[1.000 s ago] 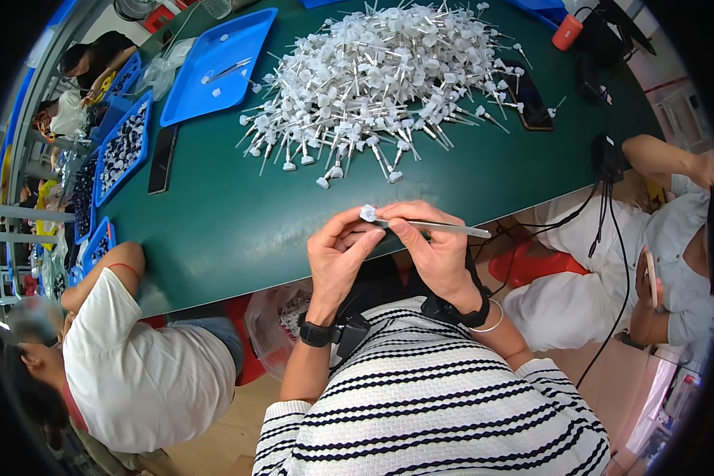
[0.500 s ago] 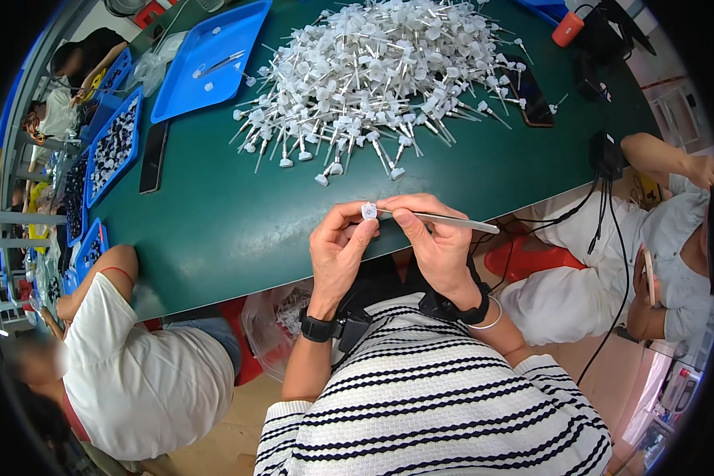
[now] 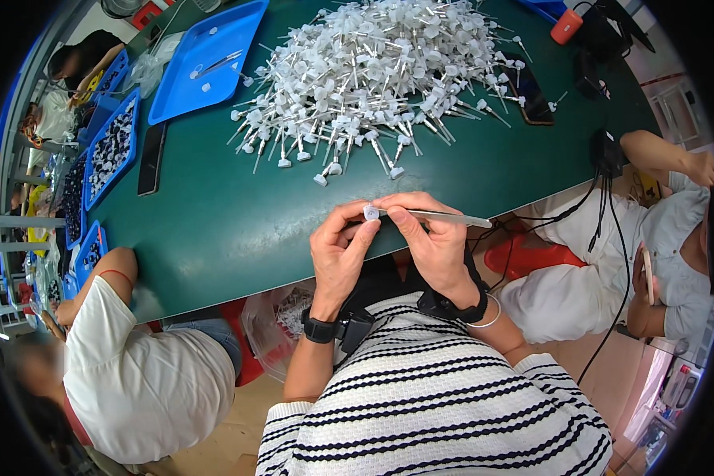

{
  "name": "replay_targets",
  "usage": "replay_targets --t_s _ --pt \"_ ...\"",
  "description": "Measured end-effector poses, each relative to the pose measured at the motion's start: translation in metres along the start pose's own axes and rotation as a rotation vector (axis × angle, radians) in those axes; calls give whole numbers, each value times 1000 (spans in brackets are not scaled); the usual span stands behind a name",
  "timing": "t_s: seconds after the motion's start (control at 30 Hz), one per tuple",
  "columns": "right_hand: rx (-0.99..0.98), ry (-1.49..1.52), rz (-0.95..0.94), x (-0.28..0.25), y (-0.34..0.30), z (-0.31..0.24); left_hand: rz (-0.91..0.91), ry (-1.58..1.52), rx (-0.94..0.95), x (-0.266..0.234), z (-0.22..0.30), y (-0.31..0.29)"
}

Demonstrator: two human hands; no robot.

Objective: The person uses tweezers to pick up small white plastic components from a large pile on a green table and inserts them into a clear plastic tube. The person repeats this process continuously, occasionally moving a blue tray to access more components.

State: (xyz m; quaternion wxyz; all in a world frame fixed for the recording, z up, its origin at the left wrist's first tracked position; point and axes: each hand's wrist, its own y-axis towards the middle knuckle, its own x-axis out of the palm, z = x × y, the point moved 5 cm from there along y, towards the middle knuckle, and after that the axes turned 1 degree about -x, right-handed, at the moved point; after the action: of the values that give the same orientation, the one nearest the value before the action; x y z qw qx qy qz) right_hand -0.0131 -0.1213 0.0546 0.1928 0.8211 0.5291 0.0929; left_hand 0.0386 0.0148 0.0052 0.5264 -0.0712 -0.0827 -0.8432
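Note:
My left hand [image 3: 339, 252] pinches a small white plastic cap [image 3: 370, 213] between thumb and fingertips, just above the near edge of the green table. In my right hand [image 3: 432, 246] is a pair of metal tweezers [image 3: 452, 217], closed between thumb and fingers, with the rear end pointing right. The tips of the tweezers reach the cap, but fingers partly hide where they meet. Beyond my hands lies a big heap of white pump heads [image 3: 373, 79] with thin tubes, a few lying loose at its near side.
A blue tray [image 3: 166, 95] with tweezers and a few white pieces lies at the far left. Phones lie left [image 3: 151, 159] and right [image 3: 536, 99] of the heap. Black cables [image 3: 607, 159] hang off the right edge. People sit close on both sides.
The white cap has turned slightly in my left fingers. The tweezers' rear end has shifted a little left and up. Both hands stay nearly in place.

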Motion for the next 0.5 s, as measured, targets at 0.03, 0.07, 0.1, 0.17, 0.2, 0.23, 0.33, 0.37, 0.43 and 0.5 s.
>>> replay_targets --t_s 0.03,0.07,0.1,0.17,0.2,0.23,0.33,0.37,0.43,0.5 --pt "-5 -16 -1 0 0 0 1 1 3 0 0 0" --pt "-11 -32 -1 0 0 -1 2 2 6 1 0 0" --pt "-16 -48 -1 0 0 -1 2 3 9 1 0 0" --pt "-21 -47 4 0 0 -1 9 14 15 1 1 0" --pt "-24 -48 7 0 1 0 12 19 18 1 2 0" --pt "-23 -54 2 0 1 0 13 26 21 1 2 0" --pt "-19 -60 -2 -1 1 1 14 41 23 1 1 1" --pt "-19 -55 2 -1 0 1 13 43 19 0 1 1" --pt "-10 -45 8 -1 0 1 14 45 17 0 1 0" --pt "4 -40 13 -1 -1 0 17 42 20 1 1 0"
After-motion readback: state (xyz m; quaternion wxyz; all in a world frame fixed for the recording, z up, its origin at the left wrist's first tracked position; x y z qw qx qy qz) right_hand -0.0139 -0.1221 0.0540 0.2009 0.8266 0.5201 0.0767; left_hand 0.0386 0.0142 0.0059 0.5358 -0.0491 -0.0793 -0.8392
